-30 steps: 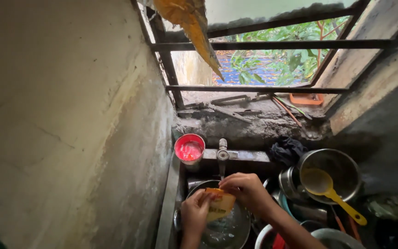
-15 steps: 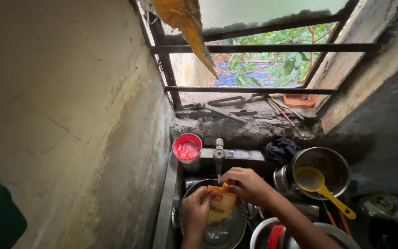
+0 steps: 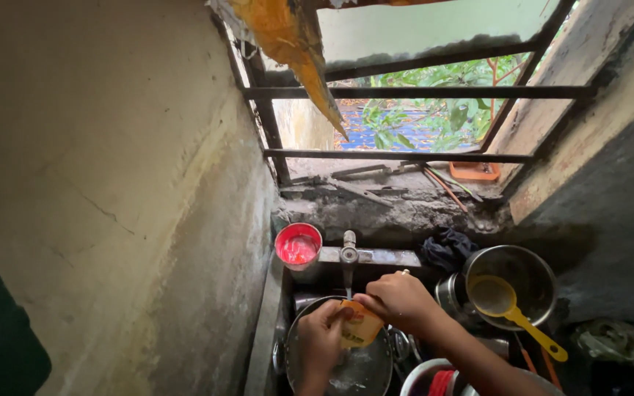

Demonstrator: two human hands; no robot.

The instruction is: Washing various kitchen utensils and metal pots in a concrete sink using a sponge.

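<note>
**Over the sink, both hands meet on one yellow sponge**

Below the tap (image 3: pixel 348 257), at the near end of the sink (image 3: pixel 264 330), the two hands come together on a small yellow sponge (image 3: pixel 359 328). The left hand (image 3: pixel 321 343) rises from the bottom edge of the view with its fingers curled around the sponge's left side. The right hand (image 3: pixel 399 299) reaches in from the lower right, forearm slanting across the sink, and its fingers are closed over the sponge's upper right corner. So the sponge sits squarely between the two hands, touching both; neither is nearer than the other. Its long axis seems to run roughly from upper left to lower right, though the fingers hide too much of it to be sure.

Directly beneath the hands lies a round steel pan (image 3: pixel 346 367), wet inside, its rim against the sink's left wall. The sponge is held just above the pan's far rim, under the tap's spout.

On the sink's back ledge, left of the tap, stands a red cup (image 3: pixel 299 248). Toward the right edge a steel pot (image 3: pixel 522 275) holds a yellow strainer (image 3: pixel 504 304), its handle pointing to the lower right. A dark cloth (image 3: pixel 445 248) lies between tap and pot. Behind it all, a barred window (image 3: pixel 420 121) opens onto green leaves.
</note>
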